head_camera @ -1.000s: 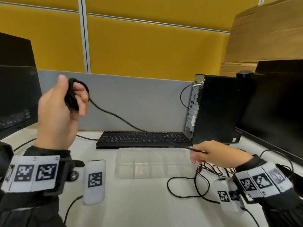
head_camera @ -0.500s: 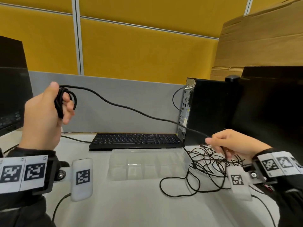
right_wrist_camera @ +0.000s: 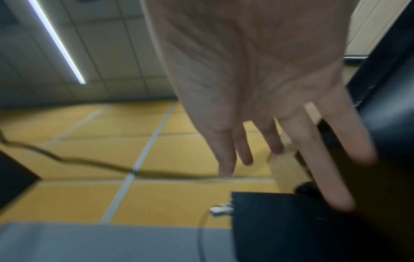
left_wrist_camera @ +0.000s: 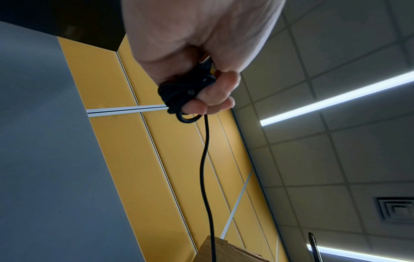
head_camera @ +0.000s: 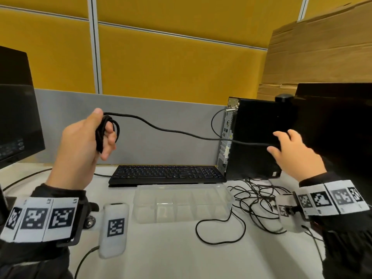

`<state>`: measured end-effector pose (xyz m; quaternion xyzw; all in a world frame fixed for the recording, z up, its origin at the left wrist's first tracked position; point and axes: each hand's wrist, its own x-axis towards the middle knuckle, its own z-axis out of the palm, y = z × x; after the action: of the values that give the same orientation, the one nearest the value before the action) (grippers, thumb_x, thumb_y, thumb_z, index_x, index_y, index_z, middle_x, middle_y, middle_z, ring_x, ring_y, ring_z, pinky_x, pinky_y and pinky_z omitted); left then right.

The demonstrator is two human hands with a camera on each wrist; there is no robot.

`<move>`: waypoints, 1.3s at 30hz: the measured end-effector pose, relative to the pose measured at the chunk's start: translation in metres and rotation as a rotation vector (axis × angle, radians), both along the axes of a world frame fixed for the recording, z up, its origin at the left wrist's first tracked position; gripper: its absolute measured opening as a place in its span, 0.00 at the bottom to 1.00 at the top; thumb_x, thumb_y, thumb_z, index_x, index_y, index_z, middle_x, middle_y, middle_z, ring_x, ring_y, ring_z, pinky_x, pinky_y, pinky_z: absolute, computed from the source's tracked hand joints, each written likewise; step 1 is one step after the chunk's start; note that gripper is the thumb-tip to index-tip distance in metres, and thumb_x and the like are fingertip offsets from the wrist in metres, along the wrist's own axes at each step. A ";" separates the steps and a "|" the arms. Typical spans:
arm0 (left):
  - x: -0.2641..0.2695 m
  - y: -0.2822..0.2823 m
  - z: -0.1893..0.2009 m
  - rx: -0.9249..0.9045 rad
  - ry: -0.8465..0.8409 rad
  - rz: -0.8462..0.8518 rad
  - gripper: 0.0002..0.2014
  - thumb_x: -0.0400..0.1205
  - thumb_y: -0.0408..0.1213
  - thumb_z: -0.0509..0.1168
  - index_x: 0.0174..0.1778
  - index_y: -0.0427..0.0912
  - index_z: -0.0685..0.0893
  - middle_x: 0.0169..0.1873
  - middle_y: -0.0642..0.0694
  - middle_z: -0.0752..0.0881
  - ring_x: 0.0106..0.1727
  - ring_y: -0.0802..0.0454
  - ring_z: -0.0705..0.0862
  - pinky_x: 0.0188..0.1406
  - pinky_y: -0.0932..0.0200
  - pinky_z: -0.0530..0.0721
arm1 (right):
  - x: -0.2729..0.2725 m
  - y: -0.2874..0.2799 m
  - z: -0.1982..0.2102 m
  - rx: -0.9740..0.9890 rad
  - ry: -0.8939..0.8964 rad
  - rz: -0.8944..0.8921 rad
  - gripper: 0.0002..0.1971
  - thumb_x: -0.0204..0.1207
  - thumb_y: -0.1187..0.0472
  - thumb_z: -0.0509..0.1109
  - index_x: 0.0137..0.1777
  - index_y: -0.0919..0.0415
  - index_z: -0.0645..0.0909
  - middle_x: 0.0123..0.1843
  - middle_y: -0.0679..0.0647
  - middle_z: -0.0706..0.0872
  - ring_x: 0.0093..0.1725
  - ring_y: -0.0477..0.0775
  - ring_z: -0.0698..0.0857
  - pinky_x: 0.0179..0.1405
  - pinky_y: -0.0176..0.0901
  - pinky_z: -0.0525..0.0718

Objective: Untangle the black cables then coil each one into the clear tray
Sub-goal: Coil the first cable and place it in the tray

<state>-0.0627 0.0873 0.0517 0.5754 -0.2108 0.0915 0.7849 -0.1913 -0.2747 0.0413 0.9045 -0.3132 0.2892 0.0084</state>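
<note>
Left of the clear tray (head_camera: 182, 202), the left hand (head_camera: 80, 146) clamps the coiled black cable (head_camera: 105, 131); the right hand (head_camera: 296, 156), fingers apart (probably feeding slack), guides its tail.

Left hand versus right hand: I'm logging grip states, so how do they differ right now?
The left hand has its fingers curled round a coil of black cable; the right hand has its fingers spread and straight. The left clearly grips; whether the right touches the cable's stretched run is unclear. Both are raised above the desk.
</note>
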 end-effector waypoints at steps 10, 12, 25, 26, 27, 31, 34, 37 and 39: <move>-0.023 -0.030 -0.004 0.110 -0.047 -0.164 0.22 0.86 0.46 0.53 0.31 0.38 0.79 0.17 0.46 0.77 0.13 0.54 0.68 0.21 0.69 0.74 | 0.052 0.162 -0.010 0.355 -0.093 1.040 0.29 0.78 0.39 0.54 0.79 0.39 0.57 0.75 0.39 0.70 0.74 0.38 0.66 0.73 0.46 0.67; -0.026 -0.034 -0.004 0.084 -0.034 -0.205 0.22 0.85 0.47 0.53 0.30 0.38 0.79 0.17 0.46 0.77 0.14 0.53 0.68 0.21 0.69 0.74 | 0.064 0.171 -0.013 0.372 -0.322 1.089 0.18 0.84 0.51 0.57 0.72 0.47 0.72 0.53 0.35 0.82 0.55 0.32 0.78 0.57 0.29 0.72; -0.018 -0.049 -0.015 -0.205 -0.062 -0.275 0.18 0.89 0.39 0.46 0.55 0.33 0.79 0.43 0.39 0.91 0.50 0.50 0.90 0.49 0.67 0.85 | 0.044 0.187 -0.009 0.266 0.222 1.137 0.14 0.86 0.55 0.55 0.59 0.53 0.82 0.30 0.27 0.77 0.38 0.29 0.76 0.39 0.26 0.70; -0.017 -0.051 -0.018 -0.152 -0.076 -0.258 0.18 0.89 0.39 0.46 0.56 0.34 0.78 0.44 0.40 0.91 0.51 0.52 0.89 0.50 0.68 0.84 | 0.040 0.186 -0.007 0.247 0.243 1.122 0.13 0.86 0.54 0.55 0.58 0.51 0.82 0.27 0.29 0.74 0.35 0.27 0.75 0.38 0.26 0.70; -0.017 -0.053 -0.019 -0.083 -0.092 -0.236 0.18 0.89 0.40 0.46 0.56 0.35 0.79 0.44 0.41 0.92 0.52 0.54 0.89 0.51 0.69 0.82 | 0.035 0.184 -0.004 0.222 0.258 1.099 0.13 0.85 0.53 0.55 0.57 0.48 0.81 0.26 0.31 0.73 0.33 0.26 0.74 0.36 0.28 0.70; -0.015 -0.060 -0.031 0.208 -0.126 -0.202 0.23 0.83 0.53 0.48 0.49 0.42 0.84 0.42 0.45 0.92 0.54 0.53 0.87 0.61 0.55 0.78 | 0.018 0.173 0.005 -0.014 0.218 0.936 0.11 0.84 0.47 0.54 0.54 0.41 0.79 0.33 0.38 0.79 0.38 0.39 0.78 0.36 0.45 0.73; -0.016 -0.058 -0.031 0.390 -0.119 -0.283 0.32 0.79 0.66 0.46 0.43 0.47 0.88 0.38 0.44 0.92 0.56 0.51 0.86 0.69 0.47 0.73 | 0.015 0.163 0.011 -0.112 0.011 0.823 0.11 0.81 0.42 0.56 0.51 0.40 0.80 0.42 0.43 0.83 0.44 0.46 0.81 0.36 0.44 0.76; -0.019 -0.054 -0.029 0.494 -0.134 -0.360 0.37 0.76 0.65 0.41 0.54 0.38 0.82 0.35 0.42 0.91 0.53 0.53 0.87 0.68 0.50 0.72 | 0.018 0.155 0.014 -0.134 -0.178 0.851 0.19 0.75 0.36 0.54 0.43 0.42 0.84 0.34 0.43 0.79 0.35 0.44 0.78 0.26 0.42 0.73; -0.022 -0.054 -0.028 0.513 -0.153 -0.361 0.37 0.77 0.65 0.42 0.54 0.36 0.81 0.37 0.43 0.91 0.53 0.55 0.87 0.67 0.52 0.73 | 0.018 0.156 0.013 -0.103 -0.247 0.912 0.22 0.72 0.34 0.52 0.41 0.43 0.85 0.31 0.43 0.77 0.32 0.43 0.76 0.24 0.41 0.72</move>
<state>-0.0846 0.0335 0.0236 0.6993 -0.3840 -0.0626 0.5997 -0.1730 -0.1186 0.0546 0.9071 0.1320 0.3837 -0.1119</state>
